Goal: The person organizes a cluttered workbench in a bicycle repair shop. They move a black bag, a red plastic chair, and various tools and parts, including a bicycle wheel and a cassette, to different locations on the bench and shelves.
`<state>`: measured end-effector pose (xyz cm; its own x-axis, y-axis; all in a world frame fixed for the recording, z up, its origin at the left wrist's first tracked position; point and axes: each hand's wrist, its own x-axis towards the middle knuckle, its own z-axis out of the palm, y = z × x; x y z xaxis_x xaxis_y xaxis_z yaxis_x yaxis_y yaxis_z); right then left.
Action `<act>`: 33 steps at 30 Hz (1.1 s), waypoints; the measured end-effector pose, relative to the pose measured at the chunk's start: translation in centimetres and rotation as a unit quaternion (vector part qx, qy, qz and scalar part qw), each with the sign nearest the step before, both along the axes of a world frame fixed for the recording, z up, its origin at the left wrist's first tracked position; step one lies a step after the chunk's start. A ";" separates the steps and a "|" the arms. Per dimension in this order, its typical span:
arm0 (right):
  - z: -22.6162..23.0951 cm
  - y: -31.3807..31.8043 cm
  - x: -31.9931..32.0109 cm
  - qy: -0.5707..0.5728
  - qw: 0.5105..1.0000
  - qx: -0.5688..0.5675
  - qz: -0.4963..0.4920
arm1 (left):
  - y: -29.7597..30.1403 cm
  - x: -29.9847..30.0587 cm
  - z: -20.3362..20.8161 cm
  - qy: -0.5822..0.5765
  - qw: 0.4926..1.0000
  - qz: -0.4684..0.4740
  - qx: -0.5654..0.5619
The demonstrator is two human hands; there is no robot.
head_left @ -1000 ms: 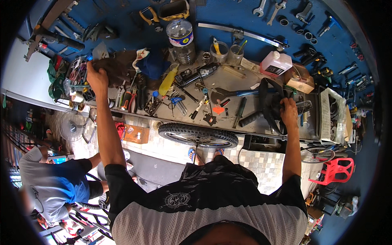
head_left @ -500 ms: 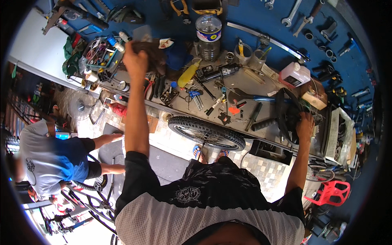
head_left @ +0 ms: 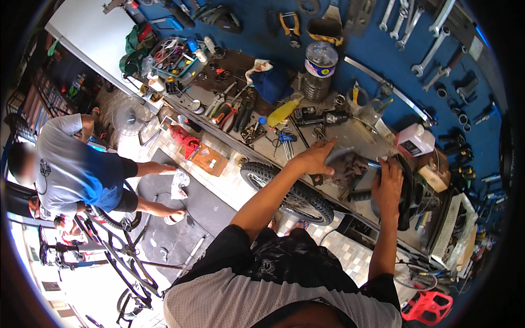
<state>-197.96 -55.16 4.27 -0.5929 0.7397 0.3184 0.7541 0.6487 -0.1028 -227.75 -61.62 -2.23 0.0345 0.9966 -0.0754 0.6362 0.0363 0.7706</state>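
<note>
My left hand (head_left: pixel 314 159) is over the front of the workbench, thumb and fingers spread apart. A crumpled brown rag (head_left: pixel 351 168) lies right beside those fingertips, with a grey blurred edge reaching between thumb and fingers. Farther right, my right hand (head_left: pixel 388 185) has its fingers bent over a black looped tyre (head_left: pixel 406 203) at the bench's right part. Below my left forearm, a knobby-tyred bicycle wheel (head_left: pixel 306 201) leans against the bench's front edge. A yellow squeeze bottle (head_left: pixel 284 111) and blue-handled hex keys (head_left: pixel 286 141) lie beyond my left hand.
A power tool (head_left: pixel 322 117) and a large clear plastic bottle (head_left: pixel 318 76) stand along the back. Wrenches (head_left: pixel 432 52) hang on the blue wall. A pink-and-white jug (head_left: pixel 414 141) is at the right. Another person (head_left: pixel 82 164) stands at the left near a bicycle frame (head_left: pixel 117 249).
My left hand has swung right from the bench's left end, and the brown rag has come along beside the tyre. My right hand has shifted to the tyre's left side. The view has turned left.
</note>
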 end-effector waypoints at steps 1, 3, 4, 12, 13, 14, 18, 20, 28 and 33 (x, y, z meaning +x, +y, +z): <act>-0.6 -0.4 -0.2 -0.002 1.000 -0.009 0.006 | -0.6 -0.6 0.3 -0.004 1.000 -0.014 -0.005; -2.0 -1.5 -1.3 -0.003 0.999 -0.029 0.023 | -1.4 -2.9 1.5 -0.020 1.000 0.001 -0.007; -2.6 -2.3 -1.9 0.012 0.998 -0.054 0.034 | -1.7 -4.1 2.1 -0.032 0.999 0.028 -0.003; -10.6 -7.5 -10.8 0.079 0.994 -0.078 -0.005 | 0.2 -17.9 2.1 0.144 0.969 0.194 0.052; -11.6 -7.9 -11.7 0.093 0.993 -0.073 -0.024 | 0.9 -19.7 1.7 0.171 0.964 0.197 0.055; -12.6 -8.0 -12.2 0.113 0.989 -0.079 -0.043 | 1.8 -21.1 1.7 0.194 0.964 0.177 0.053; -14.5 -8.6 -15.2 0.079 0.988 -0.043 -0.125 | 5.2 -26.2 1.0 0.257 0.955 0.145 0.016; -15.3 -8.3 -15.1 0.082 0.986 -0.022 -0.141 | 6.2 -27.5 0.0 0.271 0.954 0.125 -0.006; -15.3 -8.4 -14.9 0.052 0.984 -0.001 -0.168 | 8.4 -29.4 -3.6 0.241 0.966 0.086 -0.036; -15.9 -8.0 -15.3 0.011 0.983 0.003 -0.181 | 7.2 -30.1 -3.2 0.276 0.958 0.077 0.001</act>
